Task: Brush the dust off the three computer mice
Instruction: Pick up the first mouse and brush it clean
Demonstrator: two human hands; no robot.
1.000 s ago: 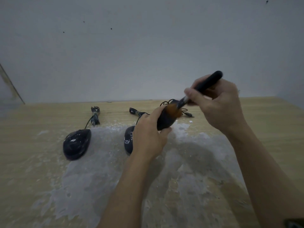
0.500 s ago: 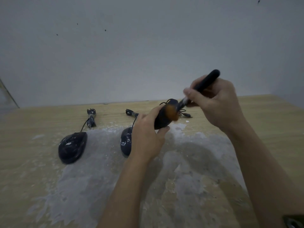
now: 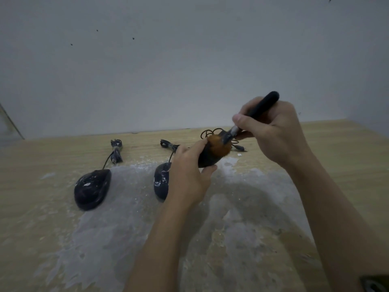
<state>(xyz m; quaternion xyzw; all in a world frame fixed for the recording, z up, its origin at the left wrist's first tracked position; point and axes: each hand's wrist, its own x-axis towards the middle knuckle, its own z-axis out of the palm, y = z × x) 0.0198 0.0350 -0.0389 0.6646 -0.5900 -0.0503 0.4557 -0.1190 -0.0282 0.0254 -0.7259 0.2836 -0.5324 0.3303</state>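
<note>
Far left on the desk point(image 3: 31, 186), the first mouse point(image 3: 92, 189) sits flat, black and flecked with white dust, its cable running back to a tied bundle point(image 3: 116, 150) near the wall point(image 3: 189, 60). It lies well apart from both my hands. A wide patch of white dust point(image 3: 130, 228) spreads over the wood from there across the middle.

Next over, the second mouse point(image 3: 161, 183) rests on the desk too, dusty, and half hidden behind my left hand. Its bundled cable point(image 3: 168, 144) lies further back.

My left hand point(image 3: 187, 175) comes up from below, forearm angled toward the middle, wrist bent a little. Fingers and thumb are curled round the third mouse point(image 3: 207, 158), gripping it by the rear and holding it raised off the desk, nose tilted up and away from me. Thumb sits under it on the near side, forefinger along the top.

Right of that, the brush point(image 3: 255, 111) meets the mouse: its orange-brown bristles point(image 3: 219, 147) press on the raised front end. The third mouse's loose cable point(image 3: 214, 132) loops behind, its plug point(image 3: 241, 148) on the desk.

My right hand point(image 3: 271, 131) reaches in from the right, arm slanting up, fingers closed round the black brush handle near the metal ferrule, handle tip pointing up and right.
</note>
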